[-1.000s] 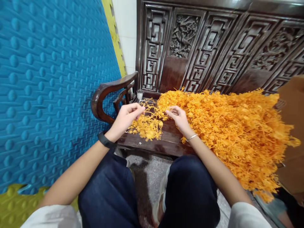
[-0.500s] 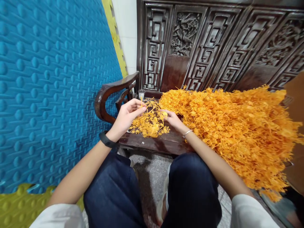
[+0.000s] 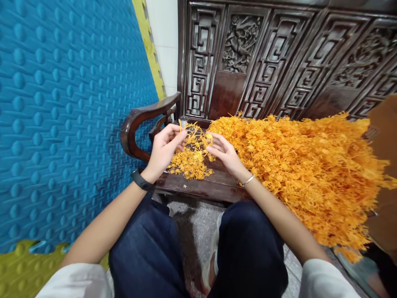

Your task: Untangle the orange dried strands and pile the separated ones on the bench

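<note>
My left hand pinches the stem end of a yellow-orange artificial plant sprig between thumb and fingertips. Thin stems arch from there over to my right hand, whose thumb and fingers close around a branch of the same sprig. Below both hands, a small clump of yellow plastic foliage rests on the dark wooden bench seat; whether it is joined to the held sprig I cannot tell. A large heap of orange artificial foliage lies just right of my right hand.
The bench has a curved armrest at the left and a carved backrest behind. A small clear cup stands near the back corner. Blue foam matting covers the left side, and brown cardboard stands at the far right.
My right hand has shifted slightly left and its fingers now close on the sprig's branch. My left hand has moved a little left and up, still pinching the stem.
</note>
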### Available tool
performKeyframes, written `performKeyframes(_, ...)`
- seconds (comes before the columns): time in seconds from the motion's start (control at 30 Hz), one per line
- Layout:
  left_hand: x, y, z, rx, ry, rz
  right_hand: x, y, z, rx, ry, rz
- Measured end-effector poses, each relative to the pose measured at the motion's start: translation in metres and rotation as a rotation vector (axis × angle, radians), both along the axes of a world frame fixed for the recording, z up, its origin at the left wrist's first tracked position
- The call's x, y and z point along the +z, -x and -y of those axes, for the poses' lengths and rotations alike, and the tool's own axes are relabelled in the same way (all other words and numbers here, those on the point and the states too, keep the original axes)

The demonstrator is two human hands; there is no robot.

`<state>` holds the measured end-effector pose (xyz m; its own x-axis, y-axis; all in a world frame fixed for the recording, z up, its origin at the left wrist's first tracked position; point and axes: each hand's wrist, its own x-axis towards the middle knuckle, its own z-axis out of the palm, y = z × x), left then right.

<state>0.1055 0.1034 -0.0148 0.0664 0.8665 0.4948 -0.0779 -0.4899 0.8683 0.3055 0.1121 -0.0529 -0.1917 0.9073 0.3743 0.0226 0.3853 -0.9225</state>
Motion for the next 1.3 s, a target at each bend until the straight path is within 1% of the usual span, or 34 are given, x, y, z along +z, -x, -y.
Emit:
performKeyframes(0.1,0.000,0.000,0.001,-0.039,0.024,-0.046,0.006,0.002,0.006,-0.067,-0.117,0.070)
performKeyframes(0.23,0.003,0.000,0.006,-0.077,0.012,-0.152,0.011,0.001,0.011,-0.140,-0.255,0.211)
performKeyframes(0.33,0.004,0.000,0.009,-0.029,-0.034,-0.169,0.011,-0.001,0.012,-0.171,-0.257,0.223)
performKeyframes(0.43,0.004,0.001,0.009,0.092,-0.065,-0.118,0.011,-0.002,0.011,-0.199,-0.247,0.194)
performKeyframes(0.53,0.004,0.002,0.011,0.170,-0.027,-0.067,0.011,-0.004,0.010,-0.308,-0.329,0.217)
performKeyframes(0.6,0.004,0.003,0.013,0.182,-0.050,-0.096,0.010,-0.005,0.009,-0.375,-0.364,0.233)
performKeyframes(0.73,0.004,0.002,0.018,0.197,-0.153,-0.192,0.009,-0.003,0.010,-0.376,-0.336,0.222)
performKeyframes(0.8,0.004,0.002,0.019,0.191,-0.154,-0.162,0.010,-0.002,0.012,-0.408,-0.346,0.171)
performKeyframes(0.9,0.005,0.002,0.017,0.178,-0.147,-0.035,0.013,-0.001,0.015,-0.444,-0.356,0.045)
performKeyframes(1.0,0.007,0.005,0.014,0.222,-0.153,0.040,0.016,0.000,0.017,-0.377,-0.306,-0.037)
performKeyframes(1.17,0.009,0.008,0.012,0.292,-0.190,0.050,0.017,-0.002,0.012,-0.179,-0.118,-0.181)
performKeyframes(1.23,0.008,0.008,0.013,0.267,-0.192,0.024,0.017,-0.001,0.009,-0.110,-0.055,-0.232)
performKeyframes(1.3,0.004,0.005,0.015,0.184,-0.162,-0.045,0.016,0.000,0.009,-0.048,-0.018,-0.251)
